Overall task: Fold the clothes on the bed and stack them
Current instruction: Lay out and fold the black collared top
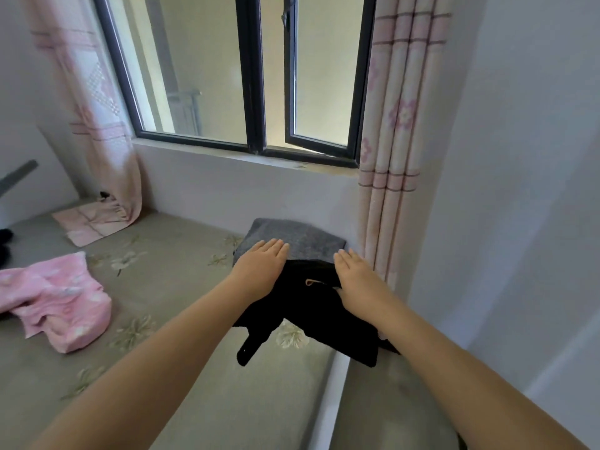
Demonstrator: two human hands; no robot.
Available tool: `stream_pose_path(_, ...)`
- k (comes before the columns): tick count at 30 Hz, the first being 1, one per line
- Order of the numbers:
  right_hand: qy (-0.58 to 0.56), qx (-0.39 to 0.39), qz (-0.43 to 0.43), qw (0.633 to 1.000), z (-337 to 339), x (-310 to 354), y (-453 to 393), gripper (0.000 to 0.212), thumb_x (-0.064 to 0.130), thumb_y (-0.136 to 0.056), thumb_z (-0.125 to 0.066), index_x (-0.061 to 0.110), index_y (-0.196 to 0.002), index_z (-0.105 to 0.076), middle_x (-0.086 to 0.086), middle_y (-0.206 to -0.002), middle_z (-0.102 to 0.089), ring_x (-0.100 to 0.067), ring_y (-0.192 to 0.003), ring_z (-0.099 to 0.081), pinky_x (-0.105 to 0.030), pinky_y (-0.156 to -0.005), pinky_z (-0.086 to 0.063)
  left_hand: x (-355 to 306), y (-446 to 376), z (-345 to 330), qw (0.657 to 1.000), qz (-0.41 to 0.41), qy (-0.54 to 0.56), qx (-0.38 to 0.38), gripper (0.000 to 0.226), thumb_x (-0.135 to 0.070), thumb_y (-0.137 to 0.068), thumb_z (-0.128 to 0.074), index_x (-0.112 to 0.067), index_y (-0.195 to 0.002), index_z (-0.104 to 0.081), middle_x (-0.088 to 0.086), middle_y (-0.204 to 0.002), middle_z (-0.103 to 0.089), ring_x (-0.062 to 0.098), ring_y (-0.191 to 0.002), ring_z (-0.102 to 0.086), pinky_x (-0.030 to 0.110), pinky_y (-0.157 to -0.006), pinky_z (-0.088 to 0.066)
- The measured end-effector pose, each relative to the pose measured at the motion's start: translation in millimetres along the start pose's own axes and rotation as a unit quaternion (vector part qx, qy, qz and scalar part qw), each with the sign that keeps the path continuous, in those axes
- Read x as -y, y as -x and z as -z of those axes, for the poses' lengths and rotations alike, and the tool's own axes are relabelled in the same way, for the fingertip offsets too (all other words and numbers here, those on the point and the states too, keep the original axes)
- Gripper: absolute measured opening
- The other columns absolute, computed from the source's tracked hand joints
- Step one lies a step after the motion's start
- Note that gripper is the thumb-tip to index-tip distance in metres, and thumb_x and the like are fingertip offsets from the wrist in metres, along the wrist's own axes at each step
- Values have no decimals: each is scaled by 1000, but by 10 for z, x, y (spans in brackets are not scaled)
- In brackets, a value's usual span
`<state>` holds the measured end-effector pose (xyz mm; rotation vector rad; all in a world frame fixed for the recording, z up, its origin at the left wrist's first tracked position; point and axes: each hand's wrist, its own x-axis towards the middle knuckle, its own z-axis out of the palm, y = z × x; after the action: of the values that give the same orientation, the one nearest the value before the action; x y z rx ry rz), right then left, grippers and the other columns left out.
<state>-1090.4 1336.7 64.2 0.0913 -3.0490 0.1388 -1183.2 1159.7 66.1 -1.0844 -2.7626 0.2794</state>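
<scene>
Grey garment (pixel 293 240) matt felt-like cloth; black garment (pixel 311 306) matt; pink garment (pixel 61 297) fluffy; window frame (pixel 256 92) dark metal.

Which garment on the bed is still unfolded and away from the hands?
The pink garment, lying crumpled at the left. The grey one is folded by the wall, and both hands rest flat on the black one.

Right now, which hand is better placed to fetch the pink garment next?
Left, probably. The pink garment lies crumpled on the bed's left side, the left hand's own side. The right hand lies flat on the black garment by the curtain.
</scene>
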Motion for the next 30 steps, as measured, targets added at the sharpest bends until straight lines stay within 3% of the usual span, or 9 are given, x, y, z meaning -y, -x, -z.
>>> stream_pose_path(10,-15,50,59,997,-437,-1454,-2137,61,9,-97,-36,1,-145,0,-13,-155,1,-23,-143,1,-30,-116,-1,422,-2308,-800,997,56,32,44,59,-6,-97,-33,-7,-146,0,9,-155,-3,19,-143,-3,28,-114,-2)
stream_pose_path(16,-16,100,106,989,-752,-1813,-3430,59,9,-97,-36,3,-146,-4,-12,-155,-3,-22,-143,-5,-30,-116,-6,928,-3254,-1340,985,118,73,104,61,-3,-94,-38,-9,-146,-6,8,-153,-16,20,-141,-15,28,-112,-12)
stream_pose_path(19,-33,116,116,986,-896,-1819,-4147,52,6,-96,-37,1,-143,-16,-14,-152,-18,-25,-140,-19,-31,-112,-18,1352,-3720,-1558,980,143,84,108,58,-5,-94,-39,-11,-146,-12,9,-149,-27,23,-136,-26,30,-109,-21)
stream_pose_path(21,-47,111,109,987,-951,-1819,-4628,37,1,-93,-37,2,-130,-35,-15,-135,-38,-27,-126,-37,-29,-98,-31,1656,-4061,-1644,981,144,69,111,53,-4,-94,-37,-8,-144,-18,7,-148,-29,20,-134,-30,28,-108,-19)
stream_pose_path(24,-59,73,97,991,-947,-1832,-5261,24,0,-91,-40,8,-114,-42,-12,-122,-45,-25,-111,-44,-24,-76,-31,2132,-4579,-1698,986,140,64,68,42,-4,-93,-36,-8,-135,-34,7,-140,-40,22,-124,-41,31,-103,-29)
stream_pose_path(25,-65,50,97,992,-969,-1839,-5431,24,0,-90,-41,9,-113,-42,-12,-123,-45,-25,-112,-43,-24,-75,-30,2262,-4697,-1691,988,136,64,44,40,-4,-92,-37,-7,-132,-39,8,-136,-44,22,-121,-44,32,-100,-33)
stream_pose_path(28,-55,-7,113,992,-1203,-1865,-5726,51,-1,-88,-47,-1,-136,-32,-16,-140,-36,-30,-129,-35,-32,-105,-28,2535,-4945,-1862,991,48,60,-108,35,11,-75,-53,5,-109,-60,18,-110,-64,28,-101,-63,34,-86,-49)
stream_pose_path(29,-45,-31,122,991,-1356,-1861,-5757,56,-4,-85,-53,-6,-137,-32,-22,-140,-38,-33,-129,-37,-36,-109,-26,2575,-4966,-2002,989,32,72,-127,38,13,-71,-56,6,-108,-61,21,-109,-64,32,-101,-62,40,-88,-48)
stream_pose_path(30,-32,-43,127,990,-1557,-1854,-5752,60,-7,-77,-62,-11,-132,-38,-28,-135,-43,-37,-125,-44,-40,-107,-31,2559,-4959,-2189,993,36,64,-89,44,12,-75,-55,4,-118,-56,21,-120,-59,33,-114,-55,43,-98,-40)
